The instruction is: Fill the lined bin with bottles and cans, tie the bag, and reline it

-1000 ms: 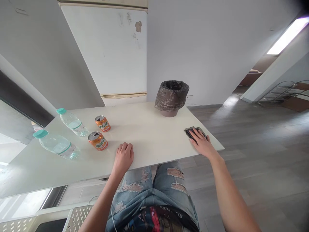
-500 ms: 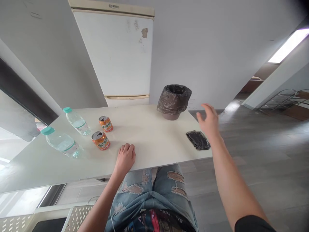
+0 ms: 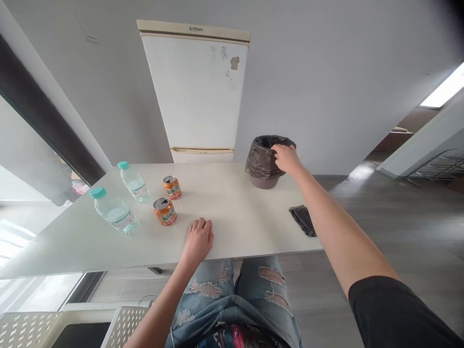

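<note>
My right hand reaches across the white table to a small brown bin lined with a dark bag. Its fingers are closed on the bag at the bin's right rim. My left hand rests near the table's front edge, fingers curled under, holding nothing. A folded dark bag lies flat on the table's right side, partly hidden by my right forearm. Two open orange cans stand just left of my left hand.
Two water bottles with teal caps lie on the table's left part. A white fridge stands against the wall behind the table. A perforated white chair is at the lower left. Grey floor stretches to the right.
My right hand let go of the folded dark bag, rose and travelled forward to the bin, where it now grips the liner at the rim. My left hand stayed put.
</note>
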The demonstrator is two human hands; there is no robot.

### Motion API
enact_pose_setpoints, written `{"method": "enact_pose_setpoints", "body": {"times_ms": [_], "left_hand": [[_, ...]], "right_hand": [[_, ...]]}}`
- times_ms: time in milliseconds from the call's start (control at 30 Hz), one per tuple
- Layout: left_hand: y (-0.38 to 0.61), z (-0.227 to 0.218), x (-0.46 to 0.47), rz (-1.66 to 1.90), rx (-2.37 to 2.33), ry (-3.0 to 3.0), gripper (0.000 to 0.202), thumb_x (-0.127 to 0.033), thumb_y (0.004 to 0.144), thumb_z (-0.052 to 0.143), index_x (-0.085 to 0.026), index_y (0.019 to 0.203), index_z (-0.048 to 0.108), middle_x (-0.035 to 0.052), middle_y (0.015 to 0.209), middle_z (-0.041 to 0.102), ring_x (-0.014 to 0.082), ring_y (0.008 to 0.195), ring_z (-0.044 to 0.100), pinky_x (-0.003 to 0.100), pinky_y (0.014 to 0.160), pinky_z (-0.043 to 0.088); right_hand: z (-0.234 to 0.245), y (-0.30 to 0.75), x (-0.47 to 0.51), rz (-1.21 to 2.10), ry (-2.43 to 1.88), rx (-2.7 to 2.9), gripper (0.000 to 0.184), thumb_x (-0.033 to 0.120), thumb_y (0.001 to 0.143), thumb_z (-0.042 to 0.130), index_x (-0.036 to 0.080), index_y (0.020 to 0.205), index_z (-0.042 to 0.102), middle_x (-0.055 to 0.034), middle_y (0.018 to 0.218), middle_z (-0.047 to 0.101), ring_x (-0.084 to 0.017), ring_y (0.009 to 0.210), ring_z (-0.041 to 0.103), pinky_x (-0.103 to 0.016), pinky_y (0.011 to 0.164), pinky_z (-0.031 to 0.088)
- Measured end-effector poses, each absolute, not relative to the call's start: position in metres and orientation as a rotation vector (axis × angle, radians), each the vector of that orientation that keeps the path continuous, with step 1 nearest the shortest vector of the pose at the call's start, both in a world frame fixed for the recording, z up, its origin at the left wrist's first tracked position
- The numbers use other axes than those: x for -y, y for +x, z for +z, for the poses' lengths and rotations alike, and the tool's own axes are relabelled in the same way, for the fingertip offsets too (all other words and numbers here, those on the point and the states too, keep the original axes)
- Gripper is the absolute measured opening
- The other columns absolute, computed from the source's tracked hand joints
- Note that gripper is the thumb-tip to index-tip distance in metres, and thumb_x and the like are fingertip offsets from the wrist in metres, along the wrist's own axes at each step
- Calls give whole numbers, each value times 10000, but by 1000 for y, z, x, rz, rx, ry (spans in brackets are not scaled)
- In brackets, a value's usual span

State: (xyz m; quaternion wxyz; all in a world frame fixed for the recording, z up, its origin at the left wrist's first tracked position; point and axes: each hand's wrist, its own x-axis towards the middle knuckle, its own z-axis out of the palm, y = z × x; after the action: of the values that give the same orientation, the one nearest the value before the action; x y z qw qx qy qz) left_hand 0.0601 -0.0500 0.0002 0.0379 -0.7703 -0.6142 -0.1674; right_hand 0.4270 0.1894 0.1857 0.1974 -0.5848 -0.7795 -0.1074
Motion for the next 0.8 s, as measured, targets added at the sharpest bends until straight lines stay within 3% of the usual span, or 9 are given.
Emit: {"method": "enact_pose_setpoints", "body": {"times_ms": [100,233,567,667,733,800], "left_hand": [[60,0,50,-515,1888,-2362,147,-122,993,484,-209,1012,601,93,1074,628,270,991,576,393,858,444],[61,-2,49,-503,1885,-2373,147,-122,990,484,-207,1012,603,92,1064,625,272,993,570,400,862,443],[61,-2,49,-463,1892,-2369,154,-133,976,495,-203,1045,613,106,1089,631,286,1026,573,411,865,438],[61,-1,49,-468,1894,-2367,157,-128,965,501,-199,1049,613,107,1097,630,287,1028,576,413,860,440],[62,0,49,-473,1899,-2360,155,-124,964,496,-199,1039,610,105,1095,632,284,1023,576,411,855,439],[62,1,49,-479,1901,-2350,155,-119,968,487,-201,1026,605,100,1082,633,282,1016,576,406,853,435]], "right_hand": [[186,398,-170,-262,-1556,2216,456,33,866,450,137,1258,660,-180,1298,714,-331,1123,662,-535,1063,409],[183,350,-124,-258,-1350,2241,420,27,891,446,152,1220,676,-162,1238,740,-318,1135,666,-494,1055,397],[176,268,-28,-164,-926,2325,573,7,960,359,235,1439,575,-84,1177,715,-260,1120,653,-612,1302,185],[167,267,-24,-135,-921,2275,652,54,997,401,304,1600,400,-92,1450,611,-284,1378,557,-686,1315,90],[154,270,-24,-87,-966,2172,800,130,1001,519,332,1694,175,-107,1672,398,-333,1574,346,-726,1302,97],[135,276,-26,-22,-1011,2055,1011,212,974,641,327,1716,-36,-117,1774,178,-364,1653,144,-733,1296,134]]}}
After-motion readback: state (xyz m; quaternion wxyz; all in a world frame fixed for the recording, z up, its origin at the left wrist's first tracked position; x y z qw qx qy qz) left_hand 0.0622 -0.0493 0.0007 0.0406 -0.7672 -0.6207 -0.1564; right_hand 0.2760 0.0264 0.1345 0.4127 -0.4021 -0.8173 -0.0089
